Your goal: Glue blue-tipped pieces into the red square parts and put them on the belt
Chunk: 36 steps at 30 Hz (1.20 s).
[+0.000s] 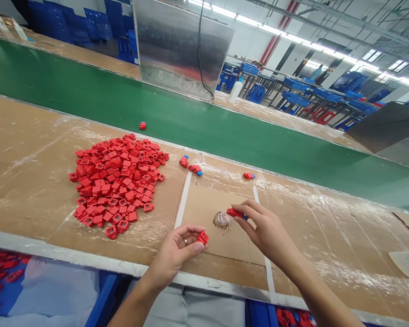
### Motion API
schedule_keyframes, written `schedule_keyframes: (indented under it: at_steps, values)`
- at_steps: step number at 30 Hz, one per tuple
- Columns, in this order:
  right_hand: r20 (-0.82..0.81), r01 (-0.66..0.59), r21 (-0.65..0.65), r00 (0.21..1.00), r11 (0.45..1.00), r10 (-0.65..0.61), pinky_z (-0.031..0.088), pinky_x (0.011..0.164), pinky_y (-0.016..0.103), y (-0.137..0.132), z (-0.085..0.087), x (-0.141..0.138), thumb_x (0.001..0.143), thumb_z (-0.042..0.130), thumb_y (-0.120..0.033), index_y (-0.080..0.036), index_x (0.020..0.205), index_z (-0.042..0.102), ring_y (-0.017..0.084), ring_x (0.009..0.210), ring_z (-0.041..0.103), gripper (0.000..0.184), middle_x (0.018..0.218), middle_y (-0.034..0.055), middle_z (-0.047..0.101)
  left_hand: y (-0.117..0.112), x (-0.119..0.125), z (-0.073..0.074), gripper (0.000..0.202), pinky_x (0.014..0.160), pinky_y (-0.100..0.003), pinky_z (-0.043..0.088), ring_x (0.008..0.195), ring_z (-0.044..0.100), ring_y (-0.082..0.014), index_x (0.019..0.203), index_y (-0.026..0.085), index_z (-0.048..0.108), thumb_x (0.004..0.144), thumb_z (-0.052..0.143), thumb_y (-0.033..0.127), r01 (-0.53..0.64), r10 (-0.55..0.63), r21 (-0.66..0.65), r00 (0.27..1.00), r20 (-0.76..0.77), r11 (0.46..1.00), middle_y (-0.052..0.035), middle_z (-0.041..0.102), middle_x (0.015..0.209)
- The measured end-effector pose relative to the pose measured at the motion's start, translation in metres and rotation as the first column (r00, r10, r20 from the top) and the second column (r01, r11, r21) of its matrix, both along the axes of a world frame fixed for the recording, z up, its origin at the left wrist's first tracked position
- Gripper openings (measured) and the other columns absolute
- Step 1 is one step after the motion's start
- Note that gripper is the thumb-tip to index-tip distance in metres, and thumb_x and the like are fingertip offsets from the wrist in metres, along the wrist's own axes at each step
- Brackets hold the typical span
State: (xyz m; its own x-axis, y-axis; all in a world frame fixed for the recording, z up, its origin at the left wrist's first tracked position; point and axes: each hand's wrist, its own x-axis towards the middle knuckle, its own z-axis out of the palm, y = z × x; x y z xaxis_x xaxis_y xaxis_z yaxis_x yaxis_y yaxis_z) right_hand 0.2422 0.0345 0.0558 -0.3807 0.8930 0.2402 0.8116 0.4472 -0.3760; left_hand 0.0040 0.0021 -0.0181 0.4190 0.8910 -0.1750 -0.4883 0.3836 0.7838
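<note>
head view: left hand [173,256] and right hand [264,229] grip red plastic parts [202,237]; blue bin [104,290] holds more.

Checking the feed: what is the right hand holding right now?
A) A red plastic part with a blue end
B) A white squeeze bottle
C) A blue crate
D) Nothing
A: the right hand pinches a red plastic part, blue at one end, above the cardboard; the left hand holds another red part.
</note>
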Motion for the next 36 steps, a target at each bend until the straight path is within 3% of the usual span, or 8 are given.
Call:
schedule_keyframes:
  at_steps: [5,9,15,20,29,36]
  values:
    - [-0.070,0.053,0.030,0.996,0.998,-0.051,0.052,0.074,0.035,-0.005,0.010,-0.003,0.099,0.046,-0.029,-0.021,0.113,0.061,0.022,0.090,0.064,0.022,0.105,0.0087,0.063,-0.001,0.001,0.002,0.028,0.085,-0.026,0.049,0.089,0.069,-0.0157,0.105,0.019,0.067,0.079,0.077,0.020,0.030,-0.030,0.002,0.999,-0.035,1.000,-0.0026,0.074,0.091]
    - [-0.310,0.110,-0.016,0.944,0.994,-0.110,0.052,0.078,0.033,-0.028,0.013,-0.018,0.096,0.055,-0.030,-0.023,0.116,0.062,0.021,0.090,0.063,0.022,0.105,0.0069,0.064,-0.001,0.002,0.006,0.028,0.085,-0.027,0.049,0.091,0.069,-0.0170,0.104,0.019,0.068,0.078,0.078,0.021,0.043,-0.042,0.015,0.996,-0.073,0.999,-0.0027,0.074,0.091]
    - [-0.644,0.052,-0.337,0.716,0.940,-0.270,0.055,0.086,0.034,-0.060,-0.021,-0.047,0.096,0.057,-0.030,-0.025,0.119,0.062,0.021,0.099,0.065,0.024,0.113,0.0081,0.063,-0.001,0.004,0.007,0.028,0.083,-0.027,0.048,0.090,0.067,-0.0165,0.106,0.018,0.067,0.079,0.076,0.022,0.045,-0.042,0.033,0.994,-0.103,0.998,-0.0036,0.074,0.093]
    - [-0.730,-0.004,-0.425,0.593,0.905,-0.340,0.056,0.088,0.037,-0.065,-0.038,-0.058,0.094,0.060,-0.033,-0.022,0.117,0.063,0.024,0.101,0.066,0.026,0.113,0.0108,0.063,-0.003,0.005,0.006,0.028,0.083,-0.027,0.048,0.091,0.066,-0.0166,0.106,0.017,0.067,0.079,0.075,0.021,0.052,-0.044,0.070,0.993,-0.106,0.996,-0.0046,0.075,0.093]
    - [-0.734,-0.036,-0.425,0.599,0.905,-0.321,0.056,0.091,0.037,-0.067,-0.041,-0.059,0.094,0.060,-0.032,-0.021,0.118,0.063,0.023,0.102,0.065,0.026,0.115,0.0112,0.062,-0.004,0.004,0.011,0.026,0.087,-0.029,0.050,0.091,0.068,-0.0180,0.106,0.017,0.068,0.081,0.074,0.022,0.058,-0.049,0.084,0.993,-0.106,0.995,-0.0068,0.076,0.095]
    - [-0.684,-0.011,-0.389,0.673,0.921,-0.281,0.055,0.080,0.031,-0.066,-0.042,-0.058,0.095,0.058,-0.031,-0.022,0.113,0.063,0.020,0.091,0.065,0.020,0.105,0.0078,0.062,-0.004,0.005,0.013,0.023,0.082,-0.027,0.051,0.086,0.067,-0.0171,0.104,0.018,0.072,0.081,0.073,0.020,0.033,-0.019,0.086,0.988,-0.153,0.996,-0.0047,0.076,0.092]
